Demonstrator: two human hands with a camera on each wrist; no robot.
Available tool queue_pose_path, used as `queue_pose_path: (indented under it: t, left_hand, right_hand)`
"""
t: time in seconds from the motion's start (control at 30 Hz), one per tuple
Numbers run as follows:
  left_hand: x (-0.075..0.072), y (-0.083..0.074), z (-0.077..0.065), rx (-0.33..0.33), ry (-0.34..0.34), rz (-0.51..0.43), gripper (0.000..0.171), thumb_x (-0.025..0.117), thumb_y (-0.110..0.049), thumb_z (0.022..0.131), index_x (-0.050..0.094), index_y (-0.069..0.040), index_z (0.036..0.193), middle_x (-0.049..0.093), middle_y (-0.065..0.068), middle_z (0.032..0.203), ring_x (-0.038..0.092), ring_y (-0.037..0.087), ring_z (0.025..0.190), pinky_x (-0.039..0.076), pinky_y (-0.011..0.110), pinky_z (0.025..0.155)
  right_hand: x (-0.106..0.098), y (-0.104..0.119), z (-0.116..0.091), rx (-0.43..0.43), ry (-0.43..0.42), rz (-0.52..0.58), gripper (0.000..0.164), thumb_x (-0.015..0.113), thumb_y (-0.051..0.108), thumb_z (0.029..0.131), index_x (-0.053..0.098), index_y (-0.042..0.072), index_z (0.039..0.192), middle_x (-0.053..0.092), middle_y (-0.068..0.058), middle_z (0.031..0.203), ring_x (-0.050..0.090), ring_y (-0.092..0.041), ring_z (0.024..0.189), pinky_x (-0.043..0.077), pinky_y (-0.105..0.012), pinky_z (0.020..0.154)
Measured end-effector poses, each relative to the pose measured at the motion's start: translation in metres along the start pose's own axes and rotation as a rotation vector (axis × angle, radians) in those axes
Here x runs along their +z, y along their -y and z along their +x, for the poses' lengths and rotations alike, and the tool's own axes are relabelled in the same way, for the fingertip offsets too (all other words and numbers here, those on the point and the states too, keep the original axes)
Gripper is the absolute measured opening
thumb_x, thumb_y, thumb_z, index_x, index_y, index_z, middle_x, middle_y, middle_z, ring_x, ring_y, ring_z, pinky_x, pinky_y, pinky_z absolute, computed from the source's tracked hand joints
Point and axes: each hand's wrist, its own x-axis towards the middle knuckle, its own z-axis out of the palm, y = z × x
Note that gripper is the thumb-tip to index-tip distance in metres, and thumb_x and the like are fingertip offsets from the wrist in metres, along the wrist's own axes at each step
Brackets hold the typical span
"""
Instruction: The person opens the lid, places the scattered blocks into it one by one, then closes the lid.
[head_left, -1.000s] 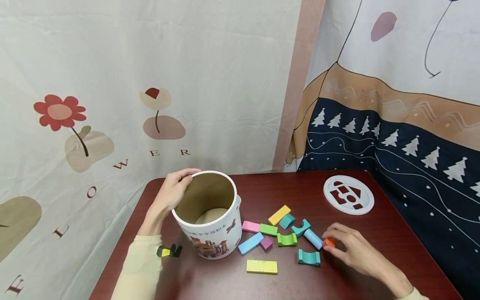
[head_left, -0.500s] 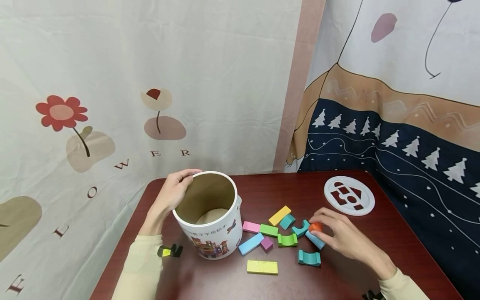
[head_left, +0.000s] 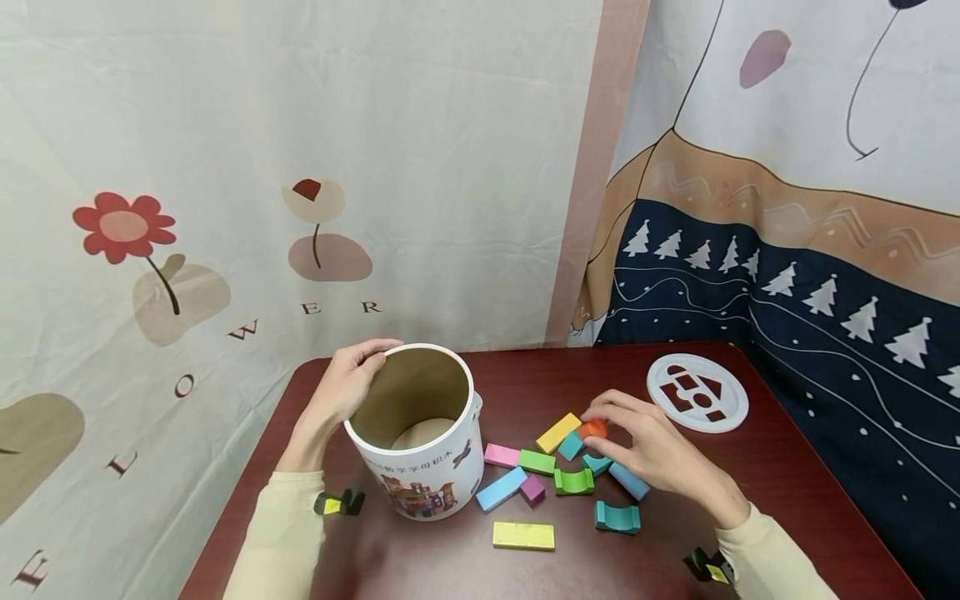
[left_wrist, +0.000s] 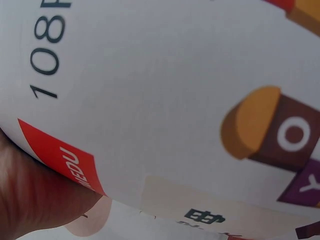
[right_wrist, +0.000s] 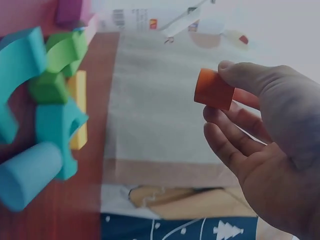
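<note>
My left hand [head_left: 348, 379] grips the rim of a white bucket [head_left: 435, 479], printed with toy-block pictures; the bucket's inside shows bare down to its floor. In the left wrist view the printed bucket wall [left_wrist: 135, 100] fills most of the picture, with part of the hand [left_wrist: 40, 195] against it. Between thumb and fingertips my right hand [head_left: 660, 442] pinches a small orange block [right_wrist: 214, 89] with a rounded side. In the head view the orange block overlaps a teal block [head_left: 570, 446] and is near a yellow-orange bar [head_left: 558, 432].
Several wooden blocks lie right of the bucket: a pink bar [head_left: 502, 455], a green arch [head_left: 574, 482], a blue cylinder [head_left: 628, 481], a teal arch [head_left: 617, 518] and a pale yellow bar [head_left: 523, 536]. At the back right lies a white lid [head_left: 693, 371] with shaped holes.
My right hand has carried the orange block leftward and toward the back, from beside the blue cylinder to over the teal block. The left hand and bucket have stayed put.
</note>
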Motion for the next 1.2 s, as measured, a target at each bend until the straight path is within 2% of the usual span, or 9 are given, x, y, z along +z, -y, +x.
queue_pose_path:
  t: [0.13, 0.33, 0.57, 0.73, 1.2]
  left_hand:
    - [0.0, -0.001, 0.0, 0.004, -0.003, 0.003, 0.035, 0.045, -0.01, 0.109, 0.068, -0.007, 0.135, 0.069, 0.014, 0.127, 0.065, 0.029, 0.11, 0.048, 0.048, 0.093]
    - [0.0, -0.002, 0.001, 0.011, -0.01, 0.01, 0.034, 0.046, -0.009, 0.109, 0.069, -0.007, 0.133, 0.07, 0.013, 0.126, 0.065, 0.029, 0.109, 0.048, 0.048, 0.093]
    - [0.0, -0.002, 0.001, 0.013, -0.008, 0.011, 0.034, 0.045, -0.009, 0.109, 0.069, -0.007, 0.134, 0.07, 0.013, 0.126, 0.065, 0.029, 0.109, 0.048, 0.047, 0.092]
    - [0.0, -0.002, 0.001, 0.017, -0.008, 0.015, 0.034, 0.045, -0.009, 0.109, 0.069, -0.007, 0.133, 0.07, 0.013, 0.126, 0.065, 0.029, 0.109, 0.048, 0.047, 0.092]
    - [0.0, -0.001, 0.0, 0.003, -0.01, 0.021, 0.035, 0.045, -0.011, 0.109, 0.069, -0.008, 0.134, 0.069, 0.013, 0.129, 0.064, 0.027, 0.111, 0.047, 0.048, 0.094]
  right_hand:
    - [0.002, 0.008, 0.017, -0.059, -0.034, 0.028, 0.03, 0.086, 0.016, 0.084, 0.075, 0.016, 0.112, 0.065, 0.006, 0.111, 0.06, -0.006, 0.094, 0.061, -0.029, 0.075]
    - [0.004, 0.02, 0.042, -0.142, -0.097, 0.053, 0.029, 0.086, 0.013, 0.083, 0.076, 0.012, 0.11, 0.067, 0.004, 0.111, 0.06, -0.008, 0.094, 0.058, -0.024, 0.077]
    - [0.007, 0.035, 0.072, -0.217, -0.148, 0.086, 0.03, 0.086, 0.014, 0.083, 0.077, 0.009, 0.111, 0.068, 0.002, 0.112, 0.061, -0.009, 0.097, 0.059, -0.03, 0.079]
    - [0.01, 0.046, 0.09, -0.259, -0.174, 0.113, 0.031, 0.088, 0.01, 0.08, 0.078, 0.007, 0.11, 0.068, 0.001, 0.112, 0.06, -0.009, 0.097, 0.059, -0.028, 0.078]
    - [0.017, 0.076, 0.132, -0.361, -0.171, 0.144, 0.03, 0.085, 0.013, 0.083, 0.077, 0.004, 0.111, 0.067, -0.003, 0.113, 0.059, -0.009, 0.102, 0.057, -0.025, 0.085]
